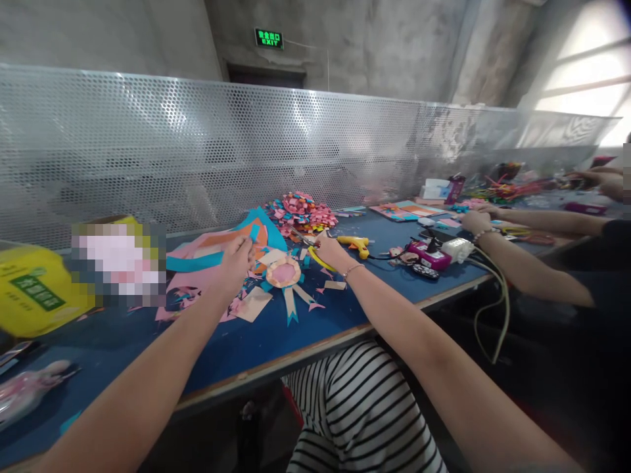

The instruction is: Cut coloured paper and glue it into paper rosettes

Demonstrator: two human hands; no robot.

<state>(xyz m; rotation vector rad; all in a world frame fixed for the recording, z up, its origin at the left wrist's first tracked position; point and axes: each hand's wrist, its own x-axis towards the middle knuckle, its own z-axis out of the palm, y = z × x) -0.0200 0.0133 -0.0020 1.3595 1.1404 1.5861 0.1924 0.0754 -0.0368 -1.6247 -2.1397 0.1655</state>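
Note:
My left hand (237, 260) pinches a blue strip (196, 262), whose long end trails off to the left over pink sheets. My right hand (329, 251) is closed around a pair of scissors (311, 244) with yellow handles, the blades pointing up and left toward the other hand. Between and just below both hands lies a rosette (283, 271), pink in the middle with a pale rim and blue-edged ribbon tails. Orange, pink and blue sheets (217, 242) are layered behind my left hand. A beige piece (254, 303) rests on the table below it.
A heap of colourful pieces (300, 213) stands against the perforated metal panel (236, 151). A yellow glue gun (355, 244) and a power strip (456, 248) with cords lie to the right. At left is a yellow bag (44, 289). A co-worker's hands (478, 223) are farther right.

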